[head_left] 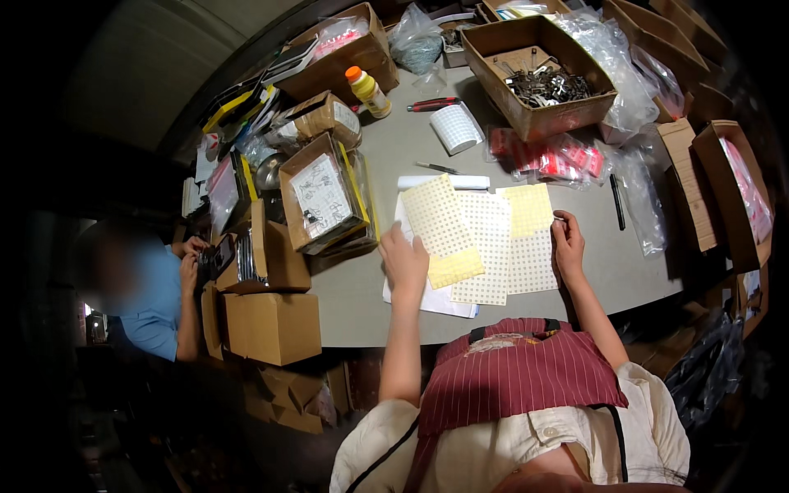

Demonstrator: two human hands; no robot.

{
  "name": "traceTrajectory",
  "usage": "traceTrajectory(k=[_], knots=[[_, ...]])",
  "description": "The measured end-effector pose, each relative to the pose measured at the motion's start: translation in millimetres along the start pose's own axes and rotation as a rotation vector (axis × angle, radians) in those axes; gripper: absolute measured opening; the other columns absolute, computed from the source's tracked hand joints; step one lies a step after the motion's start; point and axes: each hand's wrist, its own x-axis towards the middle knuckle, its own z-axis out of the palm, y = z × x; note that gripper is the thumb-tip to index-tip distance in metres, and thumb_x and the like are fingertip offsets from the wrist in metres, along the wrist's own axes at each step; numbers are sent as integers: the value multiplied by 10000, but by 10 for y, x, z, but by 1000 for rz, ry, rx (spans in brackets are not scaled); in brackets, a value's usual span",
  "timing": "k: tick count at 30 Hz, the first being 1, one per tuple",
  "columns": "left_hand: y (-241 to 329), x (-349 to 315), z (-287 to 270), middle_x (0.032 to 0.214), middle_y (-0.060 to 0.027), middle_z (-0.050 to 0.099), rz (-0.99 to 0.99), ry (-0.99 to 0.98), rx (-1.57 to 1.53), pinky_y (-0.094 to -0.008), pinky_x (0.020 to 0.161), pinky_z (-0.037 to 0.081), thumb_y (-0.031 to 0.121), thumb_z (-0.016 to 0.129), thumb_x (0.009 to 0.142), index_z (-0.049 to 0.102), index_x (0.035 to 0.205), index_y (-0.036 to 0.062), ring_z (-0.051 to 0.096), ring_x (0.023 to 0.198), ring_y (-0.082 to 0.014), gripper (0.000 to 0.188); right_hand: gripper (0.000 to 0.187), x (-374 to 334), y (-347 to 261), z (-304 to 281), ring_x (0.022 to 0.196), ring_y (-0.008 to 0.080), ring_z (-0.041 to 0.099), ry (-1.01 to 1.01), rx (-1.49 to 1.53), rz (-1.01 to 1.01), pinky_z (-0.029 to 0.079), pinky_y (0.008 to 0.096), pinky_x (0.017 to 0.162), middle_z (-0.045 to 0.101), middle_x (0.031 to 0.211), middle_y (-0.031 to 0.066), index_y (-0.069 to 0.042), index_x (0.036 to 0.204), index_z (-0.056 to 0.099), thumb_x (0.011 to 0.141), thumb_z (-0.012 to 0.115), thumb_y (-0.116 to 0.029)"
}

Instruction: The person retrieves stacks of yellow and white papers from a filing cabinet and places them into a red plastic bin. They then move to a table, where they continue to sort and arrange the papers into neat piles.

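Three overlapping sheets of small printed labels lie in front of me: a yellowish sheet (441,222) on the left, a white one (486,246) in the middle, and one on the right (532,261) with a yellow upper part. My left hand (404,261) rests at the left sheet's edge, fingers apart, on white paper (454,309) that shows beneath. At the right sheet's edge my right hand (569,246) is closed, thumb and forefinger together. Whatever may be between those fingertips is too small to name.
Beyond the sheets lie a pen (436,168), a label roll (456,129), a red cutter (433,104) and red packets (559,158). A box of metal parts (538,78) stands behind; cartons (325,193) and a yellow bottle (368,92) stand left. A co-worker (148,287) sits far left.
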Motion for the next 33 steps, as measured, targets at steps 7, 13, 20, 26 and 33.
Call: traceTrajectory(k=[7,13,20,26,33], knots=[[328,486,329,1091,-146,524,278,-33,247,-451,904,454,279,614,946,506,1395,36,499,1036,-335,523,258,5,30,38,736,99,510,25,-51,-55,453,258,692,581,807,27,-34,1186,619,972,591,-175],[193,490,672,1011,-125,527,338,51,323,-441,826,439,330,625,942,453,1446,53,508,956,-309,601,262,-36,2,5,792,93,518,2,-77,14,450,242,744,593,860,16,-22,1199,614,988,584,-174],[128,484,779,1057,-133,493,323,58,276,-464,942,357,315,599,955,389,1502,66,445,975,-316,637,244,-34,-62,80,739,87,529,67,-27,-29,458,258,686,616,807,28,-38,1193,612,985,578,-161],[7,456,825,1086,-104,535,331,126,136,-476,978,355,279,587,962,469,1445,82,460,1035,-317,534,214,8,104,46,712,43,463,26,92,2,407,209,656,545,767,-35,-21,1164,616,996,580,-149],[106,316,491,1049,-109,667,393,32,-292,-391,965,421,73,552,941,690,1125,44,565,1028,-292,232,443,-15,-72,-258,771,56,554,-118,388,155,440,195,692,612,846,9,22,1291,514,867,644,14]])
